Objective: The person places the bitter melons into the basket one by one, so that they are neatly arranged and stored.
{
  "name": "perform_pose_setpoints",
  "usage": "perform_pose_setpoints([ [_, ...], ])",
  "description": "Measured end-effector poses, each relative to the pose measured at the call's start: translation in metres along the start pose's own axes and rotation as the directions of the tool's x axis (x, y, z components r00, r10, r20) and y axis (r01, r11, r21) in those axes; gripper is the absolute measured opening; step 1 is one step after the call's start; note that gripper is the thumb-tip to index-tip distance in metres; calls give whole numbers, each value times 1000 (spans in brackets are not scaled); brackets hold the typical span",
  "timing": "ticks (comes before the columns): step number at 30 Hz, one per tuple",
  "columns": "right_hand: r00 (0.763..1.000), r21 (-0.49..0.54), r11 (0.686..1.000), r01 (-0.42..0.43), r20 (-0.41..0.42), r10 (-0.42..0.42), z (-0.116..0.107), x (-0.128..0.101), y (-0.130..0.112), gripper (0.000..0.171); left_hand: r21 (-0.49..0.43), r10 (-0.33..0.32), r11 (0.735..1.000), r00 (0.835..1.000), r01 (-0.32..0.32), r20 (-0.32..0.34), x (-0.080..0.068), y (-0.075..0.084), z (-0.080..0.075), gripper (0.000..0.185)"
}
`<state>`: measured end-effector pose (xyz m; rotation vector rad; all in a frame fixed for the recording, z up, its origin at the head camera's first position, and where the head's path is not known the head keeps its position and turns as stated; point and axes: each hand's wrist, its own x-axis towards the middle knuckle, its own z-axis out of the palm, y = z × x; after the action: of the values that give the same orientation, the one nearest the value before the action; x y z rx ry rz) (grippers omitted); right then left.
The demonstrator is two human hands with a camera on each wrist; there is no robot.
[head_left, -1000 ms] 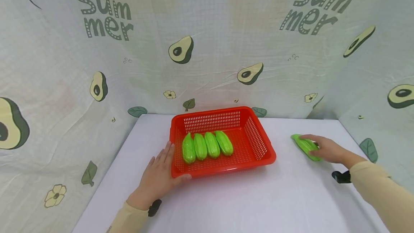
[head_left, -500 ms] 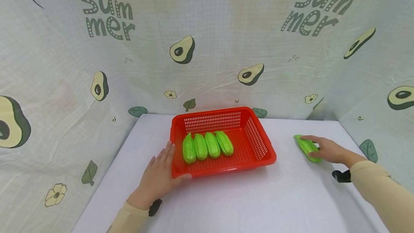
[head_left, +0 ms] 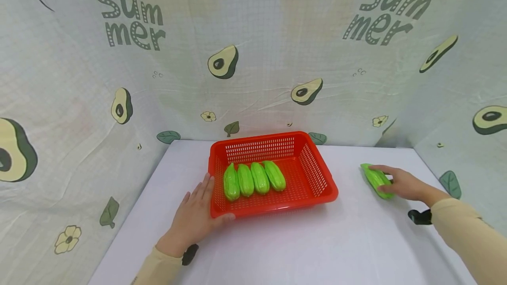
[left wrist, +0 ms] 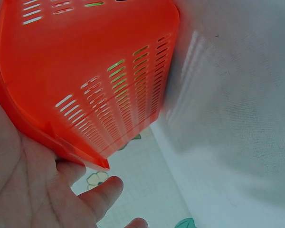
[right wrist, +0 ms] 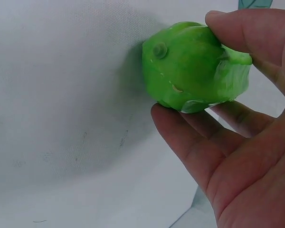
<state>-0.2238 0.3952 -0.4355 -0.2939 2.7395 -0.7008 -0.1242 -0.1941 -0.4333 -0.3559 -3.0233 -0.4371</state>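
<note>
On the right of the table, my right hand (head_left: 405, 184) holds a bright green ridged gourd (head_left: 373, 179). In the right wrist view, the thumb lies on one side of the gourd (right wrist: 185, 66) and the fingers on the other, its blunt end facing the camera. My left hand (head_left: 194, 214) rests with straight fingers along the left rim of a red plastic basket (head_left: 277, 207), its thumb at the front rim. From the left wrist, the palm (left wrist: 19, 175) shows against the basket's outer rim. Several similar green gourds (head_left: 253, 178) lie side by side in the basket's left part.
A white-covered table (head_left: 285, 250) carries the basket and the gourd. Behind and to both sides hangs a cloth (head_left: 261, 25) printed with avocados, leaves and "summer" lettering. White table surface lies between the basket and the right hand.
The gourd under my right hand has shifted slightly to the right since one second ago, with the right hand almost in place. The left hand and the basket have stayed put.
</note>
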Motion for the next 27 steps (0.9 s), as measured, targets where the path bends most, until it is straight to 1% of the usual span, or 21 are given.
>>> perform_pose_setpoints([
  [9, 1000, 18, 1000, 17, -7, -17, -5, -3, -5, 74, -3, 3, 1000, 1000, -3, 1, -1, 1, -1, 120],
  [13, 999, 9, 1000, 30, -13, -30, -8, -3, -8, 75, -1, 7, 1000, 1000, -7, -8, -1, 1, -1, 120],
  [21, 996, 4, 997, 72, -50, -72, -16, -8, -12, 74, -4, 7, 1000, 1000, -8, -10, -2, 1, -1, 118],
  [27, 995, -7, 997, 80, -50, -81, -22, -8, -14, 74, 6, 13, 1000, 1000, -12, -13, -1, 1, -1, 119],
])
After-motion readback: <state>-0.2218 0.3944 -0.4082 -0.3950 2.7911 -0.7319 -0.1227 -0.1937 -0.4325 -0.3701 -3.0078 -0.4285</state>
